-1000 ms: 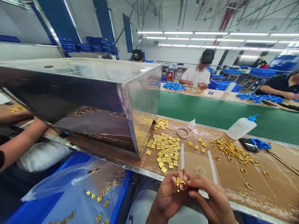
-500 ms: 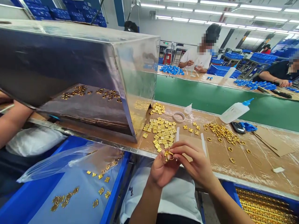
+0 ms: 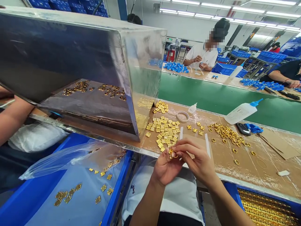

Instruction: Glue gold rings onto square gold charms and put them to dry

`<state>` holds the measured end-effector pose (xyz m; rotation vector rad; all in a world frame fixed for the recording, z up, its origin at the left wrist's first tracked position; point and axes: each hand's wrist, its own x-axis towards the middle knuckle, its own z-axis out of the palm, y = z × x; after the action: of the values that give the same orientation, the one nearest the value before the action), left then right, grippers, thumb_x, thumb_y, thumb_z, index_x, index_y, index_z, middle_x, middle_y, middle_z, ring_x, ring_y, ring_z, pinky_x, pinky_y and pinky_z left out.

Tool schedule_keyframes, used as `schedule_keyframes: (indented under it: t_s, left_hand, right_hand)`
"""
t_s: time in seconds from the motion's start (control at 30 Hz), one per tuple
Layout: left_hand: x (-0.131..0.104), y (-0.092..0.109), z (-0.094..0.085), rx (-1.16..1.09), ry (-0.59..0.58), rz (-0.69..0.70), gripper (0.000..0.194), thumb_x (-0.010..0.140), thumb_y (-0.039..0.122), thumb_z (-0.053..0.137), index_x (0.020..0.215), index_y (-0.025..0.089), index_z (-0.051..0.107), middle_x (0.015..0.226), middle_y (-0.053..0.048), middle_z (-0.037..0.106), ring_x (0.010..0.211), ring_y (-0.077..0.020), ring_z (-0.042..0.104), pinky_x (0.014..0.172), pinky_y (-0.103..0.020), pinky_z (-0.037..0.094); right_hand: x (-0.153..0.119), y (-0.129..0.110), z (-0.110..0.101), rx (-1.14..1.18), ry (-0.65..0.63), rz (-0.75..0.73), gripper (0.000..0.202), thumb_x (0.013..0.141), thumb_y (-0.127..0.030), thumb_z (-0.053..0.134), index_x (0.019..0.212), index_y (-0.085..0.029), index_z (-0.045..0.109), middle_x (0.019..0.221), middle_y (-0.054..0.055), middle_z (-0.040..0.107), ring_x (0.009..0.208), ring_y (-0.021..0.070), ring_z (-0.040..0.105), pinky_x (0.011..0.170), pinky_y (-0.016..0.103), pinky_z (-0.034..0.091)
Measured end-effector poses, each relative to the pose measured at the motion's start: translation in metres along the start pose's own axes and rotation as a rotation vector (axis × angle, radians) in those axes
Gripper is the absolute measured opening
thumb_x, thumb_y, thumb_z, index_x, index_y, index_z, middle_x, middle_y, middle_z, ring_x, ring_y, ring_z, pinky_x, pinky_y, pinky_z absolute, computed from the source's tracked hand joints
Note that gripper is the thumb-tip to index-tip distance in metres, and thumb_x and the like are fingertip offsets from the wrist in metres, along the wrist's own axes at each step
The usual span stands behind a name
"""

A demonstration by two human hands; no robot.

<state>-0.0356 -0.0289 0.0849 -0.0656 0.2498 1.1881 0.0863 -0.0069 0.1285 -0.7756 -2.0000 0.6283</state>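
A gold ring (image 3: 174,156) is held between my two hands at the table's front edge. My left hand (image 3: 164,169), palm up, pinches its left side, where small gold parts show partly behind the fingers. The fingertips of my right hand (image 3: 196,158) are closed on the ring's right side. Just beyond my left hand lie many flat gold square pieces (image 3: 166,129). Farther right is a heap of loose gold rings (image 3: 225,133). A sheet with white strips (image 3: 208,145) lies under and behind my right hand.
A large metal-framed box (image 3: 124,78) stands on the left. Bottles (image 3: 242,113), a tape roll (image 3: 182,116) and brown card (image 3: 277,146) lie on the table (image 3: 254,169). Blue trays (image 3: 110,201) with gold pieces flank my lap. Co-workers (image 3: 202,55) sit across the green strip.
The view has shifted slightly, so the scene sits a little farther right and the upper part higher. Both hands keep hold of the ring, with only a slight shift of the fingers.
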Motion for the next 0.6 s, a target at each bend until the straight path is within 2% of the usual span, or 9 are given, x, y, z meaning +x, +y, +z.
schedule_keyframes:
  t_s: [0.17,0.33,0.5,0.6]
  left_hand:
    - [0.000,0.002,0.000,-0.053,0.093,0.014,0.014,0.085,0.007,0.073,0.075,0.014,0.066,0.076,0.000,0.063,0.070,-0.0105,0.060,0.075,-0.022,0.052]
    - [0.000,0.003,0.001,-0.089,0.137,0.022,0.018,0.091,0.016,0.072,0.074,0.015,0.066,0.071,0.001,0.060,0.072,-0.0128,0.061,0.081,-0.028,0.053]
    - [0.001,0.005,0.002,-0.226,0.224,0.017,0.023,0.096,0.011,0.064,0.073,0.014,0.067,0.068,0.002,0.061,0.064,-0.0088,0.060,0.066,-0.020,0.051]
    - [0.003,0.005,0.003,-0.250,0.250,0.019,0.026,0.098,0.010,0.057,0.075,0.014,0.067,0.070,0.000,0.062,0.064,-0.0084,0.061,0.064,-0.019,0.051]
  right_hand:
    - [0.002,-0.001,0.005,0.017,0.031,0.042,0.018,0.097,-0.014,0.063,0.096,-0.026,0.077,0.092,0.004,0.075,0.085,0.0182,0.073,0.075,0.029,0.061]
    - [0.000,0.004,0.011,0.105,0.078,0.086,0.013,0.099,-0.019,0.063,0.097,-0.024,0.075,0.091,0.005,0.076,0.086,0.0201,0.073,0.077,0.033,0.062]
    - [-0.006,0.008,0.018,0.127,0.115,0.076,0.006,0.095,-0.020,0.070,0.095,-0.025,0.073,0.097,0.006,0.077,0.099,0.0228,0.074,0.086,0.036,0.062]
    - [-0.007,0.011,0.020,0.107,0.110,0.074,0.007,0.095,-0.019,0.070,0.094,-0.025,0.073,0.097,0.006,0.077,0.102,0.0233,0.075,0.086,0.036,0.062]
